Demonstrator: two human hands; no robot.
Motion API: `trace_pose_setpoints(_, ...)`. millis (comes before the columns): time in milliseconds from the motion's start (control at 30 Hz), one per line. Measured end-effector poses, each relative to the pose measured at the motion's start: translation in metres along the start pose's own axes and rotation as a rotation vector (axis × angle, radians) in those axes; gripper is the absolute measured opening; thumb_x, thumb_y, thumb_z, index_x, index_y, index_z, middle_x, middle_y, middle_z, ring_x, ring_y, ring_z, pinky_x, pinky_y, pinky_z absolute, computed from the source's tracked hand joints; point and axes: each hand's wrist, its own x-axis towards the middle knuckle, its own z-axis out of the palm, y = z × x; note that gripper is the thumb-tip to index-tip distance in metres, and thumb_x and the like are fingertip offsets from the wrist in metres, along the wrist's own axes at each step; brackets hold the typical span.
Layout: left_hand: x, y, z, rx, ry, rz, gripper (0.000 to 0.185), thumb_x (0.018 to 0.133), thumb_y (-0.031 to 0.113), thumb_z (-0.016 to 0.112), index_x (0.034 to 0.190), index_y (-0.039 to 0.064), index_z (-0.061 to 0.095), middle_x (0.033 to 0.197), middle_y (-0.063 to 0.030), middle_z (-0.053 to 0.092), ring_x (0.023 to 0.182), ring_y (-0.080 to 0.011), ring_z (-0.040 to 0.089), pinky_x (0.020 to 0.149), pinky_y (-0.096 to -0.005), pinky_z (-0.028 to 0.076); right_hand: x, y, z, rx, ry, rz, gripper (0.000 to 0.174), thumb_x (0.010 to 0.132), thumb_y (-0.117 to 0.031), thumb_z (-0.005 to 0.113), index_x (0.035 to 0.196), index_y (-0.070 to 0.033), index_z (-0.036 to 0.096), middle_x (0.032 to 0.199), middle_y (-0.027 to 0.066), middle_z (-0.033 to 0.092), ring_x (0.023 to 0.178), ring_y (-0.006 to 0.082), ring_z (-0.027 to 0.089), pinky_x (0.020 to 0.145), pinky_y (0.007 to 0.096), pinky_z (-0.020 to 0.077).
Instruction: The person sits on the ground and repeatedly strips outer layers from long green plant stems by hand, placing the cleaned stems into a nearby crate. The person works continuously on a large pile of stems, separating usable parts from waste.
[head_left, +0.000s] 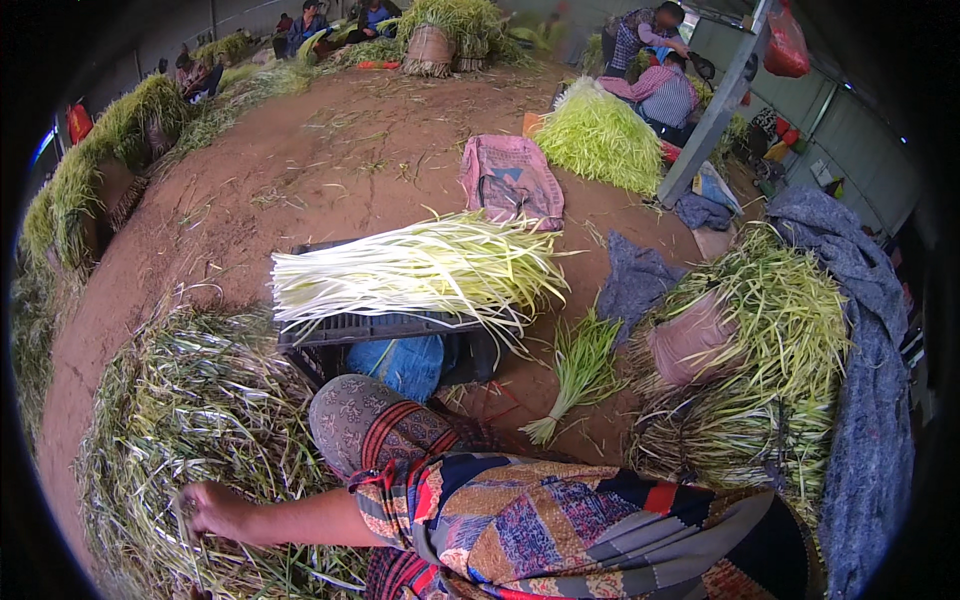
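My right hand (214, 511) reaches left over a broad heap of limp green and white leaf trimmings (202, 409). Its fingers are curled and blurred, and whether they pinch a stalk cannot be made out. My left hand is out of view. Beyond my knee, a thick layer of blanched chive-like stalks (405, 270) lies across an upturned black plastic crate (390, 328), white ends to the left, yellow-green tips to the right. A small loose bunch of green stalks (574, 375) rests on the dirt floor right of the crate.
A blue sack (401, 366) is stuffed inside the crate. To the right stand wrapped bundles of unsorted stalks (780, 330) beside a grey-blue blanket (862, 420). A pink sack (514, 180) lies beyond, near a pale yellow pile (600, 135) and a slanted post (712, 112). Several people work farther back.
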Motion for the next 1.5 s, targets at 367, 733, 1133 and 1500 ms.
trace_pose_setpoints(367, 0.002, -0.002, 0.008, -0.022, -0.002, -0.002, 0.039, 0.085, 0.015, 0.060, 0.120, 0.000, 0.055, 0.110, -0.0087, 0.061, 0.077, -0.0158, 0.060, 0.067, -0.0319, 0.049, 0.032, -0.107, -0.075, -0.014, 0.563, -0.302, 0.039, 0.087, -0.019, 0.057, 0.121, -0.002, 0.050, 0.080, 0.0070, 0.063, 0.062, 0.0117, 0.053, 0.059, 0.0247, 0.0445)
trace_pose_setpoints(733, 0.002, -0.008, 0.009, -0.029, 0.005, -0.014, 0.036, 0.083, 0.012, 0.062, 0.117, 0.001, 0.058, 0.106, -0.0081, 0.063, 0.076, -0.0152, 0.059, 0.066, -0.0317, 0.048, -0.028, 0.062, -0.015, -0.831, -0.483, 0.080, 0.035, 0.065, -0.033, 0.079, 0.083, -0.006, 0.067, 0.068, 0.0071, 0.064, 0.056, 0.0191, 0.059, 0.046, 0.0353, 0.0469)
trace_pose_setpoints(1133, 0.002, -0.030, 0.001, -0.041, 0.028, -0.031, 0.033, 0.082, 0.009, 0.064, 0.114, 0.002, 0.061, 0.101, -0.0074, 0.065, 0.075, -0.0145, 0.058, 0.065, -0.0316, 0.047, -0.003, 0.026, -0.016, -0.048, 0.180, 0.165, 0.017, 0.078, -0.017, 0.067, 0.076, -0.006, 0.055, 0.057, 0.0028, 0.055, 0.049, 0.0100, 0.050, 0.045, 0.0269, 0.0408)
trace_pose_setpoints(1500, -0.043, -0.016, -0.066, 0.102, -0.037, -0.154, 0.035, 0.081, 0.015, 0.068, 0.113, 0.002, 0.063, 0.088, -0.0043, 0.066, 0.070, -0.0118, 0.056, 0.060, -0.0244, 0.044, -0.027, 0.001, -0.010, -0.669, -0.244, -0.358, 0.015, 0.071, -0.011, 0.064, 0.070, 0.001, 0.055, 0.063, 0.0170, 0.057, 0.061, 0.0295, 0.058, 0.062, 0.0419, 0.0473)
